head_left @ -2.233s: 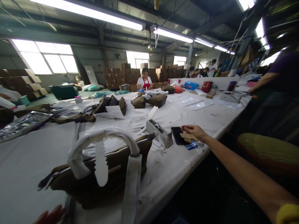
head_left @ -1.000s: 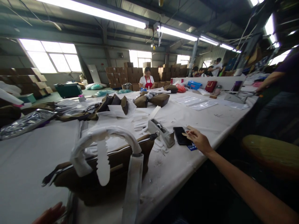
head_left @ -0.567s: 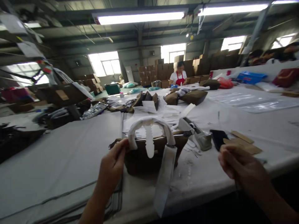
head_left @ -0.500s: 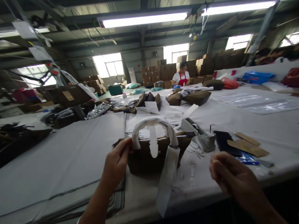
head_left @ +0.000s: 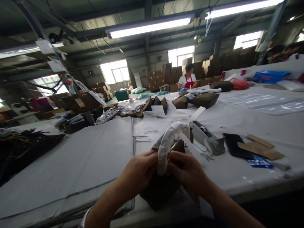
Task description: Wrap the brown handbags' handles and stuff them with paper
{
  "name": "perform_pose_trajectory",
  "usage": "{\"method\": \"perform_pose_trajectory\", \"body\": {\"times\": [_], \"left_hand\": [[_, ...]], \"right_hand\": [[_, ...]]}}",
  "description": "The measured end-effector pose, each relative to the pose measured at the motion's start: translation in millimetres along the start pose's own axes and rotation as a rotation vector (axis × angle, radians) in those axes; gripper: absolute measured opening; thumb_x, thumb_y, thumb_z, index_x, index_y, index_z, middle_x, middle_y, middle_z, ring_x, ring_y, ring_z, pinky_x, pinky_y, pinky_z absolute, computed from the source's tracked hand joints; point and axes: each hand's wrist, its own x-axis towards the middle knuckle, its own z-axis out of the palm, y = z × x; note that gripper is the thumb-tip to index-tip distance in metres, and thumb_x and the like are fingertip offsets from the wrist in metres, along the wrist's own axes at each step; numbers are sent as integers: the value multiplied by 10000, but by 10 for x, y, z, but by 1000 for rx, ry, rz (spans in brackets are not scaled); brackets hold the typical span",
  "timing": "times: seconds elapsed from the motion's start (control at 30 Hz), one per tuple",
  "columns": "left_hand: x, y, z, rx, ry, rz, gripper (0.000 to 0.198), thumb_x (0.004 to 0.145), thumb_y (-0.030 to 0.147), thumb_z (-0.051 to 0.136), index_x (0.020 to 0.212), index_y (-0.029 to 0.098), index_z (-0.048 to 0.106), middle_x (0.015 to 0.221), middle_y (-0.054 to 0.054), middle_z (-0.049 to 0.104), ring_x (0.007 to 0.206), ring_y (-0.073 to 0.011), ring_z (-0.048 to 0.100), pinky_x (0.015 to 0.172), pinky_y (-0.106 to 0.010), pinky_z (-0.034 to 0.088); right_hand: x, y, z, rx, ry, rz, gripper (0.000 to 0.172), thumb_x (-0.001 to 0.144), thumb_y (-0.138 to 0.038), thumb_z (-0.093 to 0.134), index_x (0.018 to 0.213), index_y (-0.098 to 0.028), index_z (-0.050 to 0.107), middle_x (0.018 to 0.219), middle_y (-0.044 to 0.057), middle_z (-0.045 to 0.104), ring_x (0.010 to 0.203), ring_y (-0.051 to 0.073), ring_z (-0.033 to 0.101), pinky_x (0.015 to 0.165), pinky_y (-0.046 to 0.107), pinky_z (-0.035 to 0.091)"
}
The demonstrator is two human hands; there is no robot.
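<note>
A dark olive-brown handbag (head_left: 159, 193) stands end-on to me at the table's near side, with part of its zipped top visible. Its arched handle (head_left: 163, 147) is wrapped in white paper-like material. My left hand (head_left: 141, 172) has its fingers closed on the left side of the wrapped handle's lower end. From the other side, my right hand (head_left: 187, 172) pinches at the same spot, thumb and fingers together. Fingertips and wrap hide whatever small part lies between them. Just beyond the bag is a grey tape dispenser (head_left: 209, 139).
Right of the dispenser lie a black phone-like slab (head_left: 234, 145), brown card pieces (head_left: 263, 150) and a blue packet (head_left: 258, 161). Grey-white sheets (head_left: 95, 158) cover the left side. More olive bags (head_left: 201, 99) lie farther back. A person in a red apron (head_left: 188, 83) is beyond the table.
My right hand has come left from beside the bag to the handle. The bag has turned from broadside to end-on, and both hands now meet at the handle's end.
</note>
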Motion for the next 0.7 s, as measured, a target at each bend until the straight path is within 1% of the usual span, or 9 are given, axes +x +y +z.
{"method": "perform_pose_trajectory", "body": {"times": [0.03, 0.1, 0.2, 0.27, 0.37, 0.43, 0.53, 0.6, 0.7], "left_hand": [[-14, -29, 2, 88, 15, -6, 315, 979, 155, 467, 1163, 257, 701, 1051, -50, 713, 947, -199, 666, 834, -282, 527], [-69, -76, -9, 251, 84, -3, 243, 989, 211, 501, 1078, 247, 725, 939, -35, 727, 863, -197, 662, 756, -278, 524], [-209, -119, -48, 382, 234, 28, 191, 985, 268, 554, 1074, 267, 723, 926, 9, 756, 821, -168, 652, 700, -250, 509], [-329, -139, -77, 423, 316, 16, 163, 969, 285, 596, 1074, 290, 720, 938, 42, 765, 824, -145, 650, 705, -228, 506], [-511, -171, -126, 489, 386, -1, 114, 944, 279, 641, 1015, 291, 731, 932, 48, 752, 849, -135, 638, 738, -219, 502], [-618, -187, -160, 507, 409, -3, 117, 928, 259, 664, 1017, 290, 732, 938, 40, 739, 868, -137, 628, 761, -222, 499], [-750, -182, -193, 514, 499, -41, 134, 912, 258, 682, 1026, 297, 741, 943, 29, 734, 894, -148, 629, 800, -239, 493], [-822, -155, -195, 487, 603, -118, 119, 901, 300, 694, 1004, 293, 753, 953, 15, 736, 905, -165, 636, 803, -259, 489], [-902, -103, -169, 361, 775, -302, 141, 868, 385, 719, 938, 271, 763, 955, 4, 729, 818, -157, 622, 667, -252, 461]], "right_hand": [[-7, -9, -13, 4, 8, 4, 204, 913, -366, 633, 818, -191, 679, 685, -3, 661, 663, 133, 586, 645, 247, 447], [-28, 7, -42, 34, 30, 19, 242, 920, -413, 636, 865, -183, 688, 670, 5, 664, 676, 134, 594, 670, 251, 450], [-83, 91, -92, 180, 39, 61, 264, 941, -452, 617, 982, -193, 654, 650, -8, 637, 667, 119, 578, 643, 237, 435], [-133, 159, -124, 337, -1, 116, 264, 939, -460, 622, 1021, -209, 613, 679, -26, 605, 637, 93, 537, 581, 208, 400], [-207, 246, -150, 453, -94, 177, 270, 881, -431, 708, 961, -196, 603, 774, -30, 567, 618, 60, 486, 537, 175, 368], [-242, 285, -143, 438, -106, 190, 271, 855, -409, 738, 927, -182, 610, 817, -22, 561, 633, 58, 492, 551, 174, 395], [-278, 308, -104, 339, -44, 170, 249, 877, -409, 708, 986, -204, 619, 872, -6, 586, 706, 86, 548, 603, 190, 454], [-301, 304, -80, 191, 4, 119, 234, 905, -399, 674, 1064, -236, 620, 934, 6, 625, 810, 117, 602, 675, 210, 493], [-338, 279, -79, -47, 26, 27, 212, 942, -351, 623, 1140, -276, 604, 1013, 6, 668, 911, 135, 636, 772, 229, 511]]}}
